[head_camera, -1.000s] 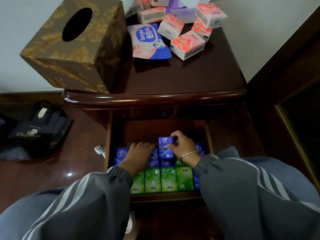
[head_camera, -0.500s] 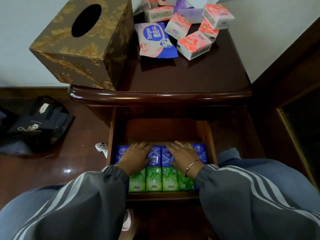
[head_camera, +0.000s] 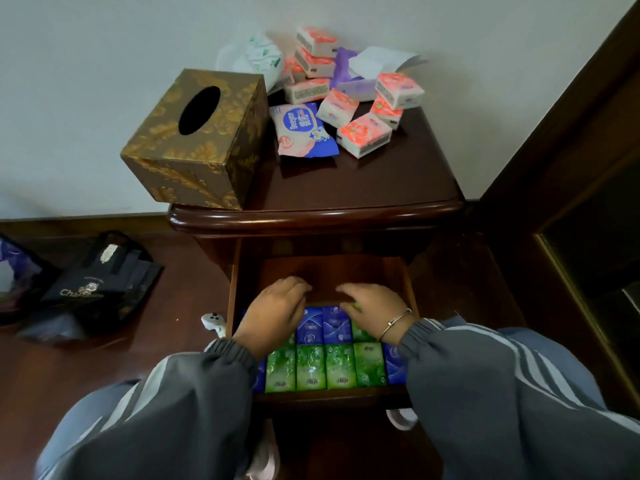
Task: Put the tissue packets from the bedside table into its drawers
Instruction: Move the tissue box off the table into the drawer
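The open drawer (head_camera: 410, 289) of the dark wooden bedside table (head_camera: 363, 188) holds a row of green tissue packets (head_camera: 325, 367) at the front and blue packets (head_camera: 323, 325) behind them. My left hand (head_camera: 277, 313) and my right hand (head_camera: 372, 311) hover palm-down over the blue row, fingers loosely spread toward the drawer's bare back, holding nothing. On the tabletop's far side lie several pink-and-white tissue packets (head_camera: 363, 133), a blue-and-pink wipes pack (head_camera: 303, 129) and a purple pack (head_camera: 356, 86).
A gold-patterned tissue box (head_camera: 197, 140) stands on the table's left corner. A black bag (head_camera: 93, 289) and a small white object (head_camera: 213, 320) lie on the floor to the left. A dark wooden bed frame (head_camera: 571, 209) borders the right. My knees flank the drawer.
One second ago my right hand set a blue packet into the row. Both hands then pressed flat on the blue packets and have now lifted and slid toward the drawer's back.
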